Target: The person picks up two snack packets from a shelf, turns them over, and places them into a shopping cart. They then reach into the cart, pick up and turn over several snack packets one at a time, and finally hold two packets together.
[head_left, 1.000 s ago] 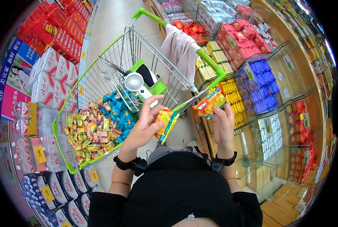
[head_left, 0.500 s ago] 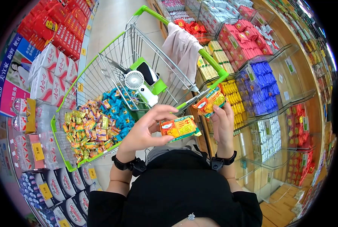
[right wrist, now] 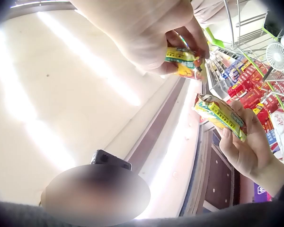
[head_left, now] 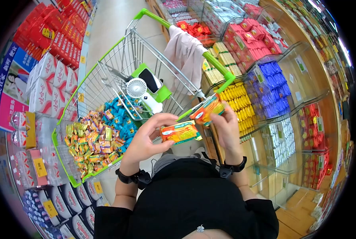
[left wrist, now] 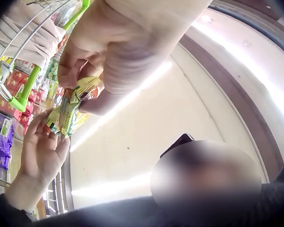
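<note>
Chest-high before the body, my left hand pinches a small yellow, orange and green snack packet between thumb and fingers, its printed face up. My right hand holds a similar packet in orange and yellow, tilted and slightly blurred. The two packets are close together, the right one a little farther forward. In the right wrist view the crimped end of the left packet faces the right packet. The left wrist view shows the right hand just beyond the left packet.
A green-rimmed shopping cart ahead-left carries wrapped sweets, a white handheld fan and a pink cloth over its handle. Clear bins of packets, including purple ones, line the right; boxed goods stand left.
The left packet has turned from edge-up to lying broad side up. The right hand has brought its packet leftward and lower, nearer the left one. Both are still held.
</note>
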Demonstrator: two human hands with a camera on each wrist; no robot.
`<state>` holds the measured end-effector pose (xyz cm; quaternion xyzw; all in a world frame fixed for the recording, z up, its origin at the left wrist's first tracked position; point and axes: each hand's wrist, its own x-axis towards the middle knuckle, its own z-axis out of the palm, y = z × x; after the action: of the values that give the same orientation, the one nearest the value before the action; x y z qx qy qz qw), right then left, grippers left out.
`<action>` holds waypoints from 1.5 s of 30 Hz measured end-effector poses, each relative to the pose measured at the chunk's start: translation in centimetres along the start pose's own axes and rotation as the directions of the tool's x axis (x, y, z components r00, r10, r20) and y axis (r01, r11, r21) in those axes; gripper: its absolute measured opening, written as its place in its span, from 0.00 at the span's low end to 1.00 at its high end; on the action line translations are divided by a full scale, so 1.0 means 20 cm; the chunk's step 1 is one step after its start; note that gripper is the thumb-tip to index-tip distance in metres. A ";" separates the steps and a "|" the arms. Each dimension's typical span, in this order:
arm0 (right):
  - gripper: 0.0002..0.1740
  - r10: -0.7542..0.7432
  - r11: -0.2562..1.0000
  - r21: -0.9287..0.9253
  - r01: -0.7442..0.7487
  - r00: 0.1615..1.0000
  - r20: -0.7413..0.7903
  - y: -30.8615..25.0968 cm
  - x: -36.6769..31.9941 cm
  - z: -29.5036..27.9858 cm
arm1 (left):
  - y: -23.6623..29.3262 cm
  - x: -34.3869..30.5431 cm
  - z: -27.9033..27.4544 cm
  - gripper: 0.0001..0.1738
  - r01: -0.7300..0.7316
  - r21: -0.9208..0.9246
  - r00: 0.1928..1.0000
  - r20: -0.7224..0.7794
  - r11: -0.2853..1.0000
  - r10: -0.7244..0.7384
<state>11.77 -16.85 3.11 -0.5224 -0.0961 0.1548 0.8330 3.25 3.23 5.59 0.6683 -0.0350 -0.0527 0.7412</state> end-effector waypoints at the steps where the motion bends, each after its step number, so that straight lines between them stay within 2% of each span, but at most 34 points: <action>1: 0.17 0.028 0.997 -0.078 -0.024 0.998 0.049 0.00 0.00 -0.01 | -0.01 0.00 0.00 0.33 -0.004 -0.004 1.000 0.016 1.000 0.004; 4: 0.17 0.005 0.978 -0.208 0.023 0.991 0.132 0.03 0.02 -0.03 | -0.03 -0.01 0.00 0.26 -0.052 -0.007 0.994 -0.101 0.999 0.051; 7: 0.18 0.044 0.989 -0.149 -0.016 0.981 0.190 0.09 0.02 -0.03 | -0.09 -0.02 -0.02 0.26 -0.124 -0.018 0.988 -0.093 0.992 0.122; 9: 0.18 0.090 0.987 -0.151 -0.059 0.974 0.210 0.07 0.01 0.01 | -0.07 -0.01 0.01 0.23 -0.112 -0.017 0.989 -0.098 0.994 0.110; 10: 0.18 0.140 0.982 -0.154 -0.106 0.962 0.236 0.06 0.01 0.03 | -0.07 0.00 0.02 0.21 -0.142 0.090 0.985 -0.082 0.986 0.149; 12: 0.18 0.136 0.985 -0.138 -0.100 0.948 0.289 0.10 0.01 0.04 | -0.07 0.03 0.04 0.18 -0.206 0.312 0.966 -0.086 0.927 0.243; 13: 0.18 0.131 0.988 -0.124 -0.094 0.930 0.344 0.11 0.02 0.04 | -0.07 0.03 0.05 0.18 -0.205 0.312 0.967 -0.083 0.928 0.241; 15: 0.18 0.131 0.987 -0.132 -0.090 0.931 0.340 0.12 0.01 0.04 | -0.08 0.04 0.06 0.19 -0.224 0.362 0.941 -0.163 0.905 0.298; 17: 0.17 0.234 0.958 0.076 -0.275 0.910 0.341 0.12 0.01 0.03 | -0.09 0.04 0.05 0.19 -0.216 0.404 0.941 -0.159 0.889 0.300; 21: 0.18 0.245 0.962 0.030 -0.270 0.911 0.333 0.15 -0.02 -0.01 | -0.09 0.04 0.06 0.20 -0.220 0.492 0.938 -0.131 0.842 0.322; 23: 0.21 0.155 0.986 -0.119 -0.119 0.920 0.359 0.10 -0.06 0.00 | -0.07 0.04 0.09 0.21 -0.233 0.522 0.939 -0.098 0.820 0.329; 25: 0.24 0.168 0.984 -0.113 -0.138 0.932 0.322 0.08 -0.08 -0.01 | -0.07 0.05 0.12 0.21 -0.253 0.547 0.941 -0.054 0.798 0.335; 27: 0.24 0.120 0.979 -0.193 -0.063 0.947 0.299 0.10 -0.11 -0.05 | -0.08 0.07 0.14 0.22 -0.241 0.565 0.954 -0.010 0.789 0.299; 32: 0.22 0.064 0.974 -0.225 -0.024 0.983 0.173 0.10 -0.19 -0.17 | -0.10 0.14 0.26 0.23 -0.284 0.602 0.958 0.142 0.746 0.250; 36: 0.23 0.039 0.976 -0.216 -0.017 0.995 0.097 0.07 -0.28 -0.32 | -0.16 0.21 0.41 0.23 -0.326 0.565 0.945 0.223 0.758 0.240; 38: 0.23 0.027 0.976 -0.216 -0.014 0.998 0.055 0.04 -0.33 -0.42 | -0.21 0.26 0.49 0.22 -0.396 0.620 0.918 0.289 0.677 0.271; 41: 0.22 0.029 0.985 -0.172 -0.029 1.000 -0.002 0.01 -0.41 -0.58 | -0.27 0.36 0.62 0.23 -0.440 0.630 0.897 0.331 0.640 0.292; 42: 0.22 0.002 0.990 -0.144 -0.007 0.999 -0.036 0.01 -0.44 -0.64 | -0.30 0.39 0.67 0.25 -0.413 0.567 0.906 0.333 0.713 0.260; 43: 0.23 -0.007 0.993 -0.115 -0.003 0.996 -0.094 0.00 -0.46 -0.68 | -0.34 0.42 0.72 0.25 -0.414 0.561 0.904 0.344 0.717 0.253; 44: 0.23 0.005 0.994 -0.107 -0.019 0.992 -0.129 -0.01 -0.49 -0.73 | -0.39 0.45 0.78 0.25 -0.291 0.412 0.936 0.310 0.864 0.168; 45: 0.23 0.016 0.995 -0.099 -0.033 0.986 -0.163 -0.03 -0.51 -0.78 | -0.45 0.48 0.83 0.26 -0.148 0.243 0.954 0.291 0.959 0.073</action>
<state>7.29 -33.93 -3.23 -0.5759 -0.0294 0.1170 0.8085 10.40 -15.22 -1.77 0.7431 -0.1833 -0.0994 0.6358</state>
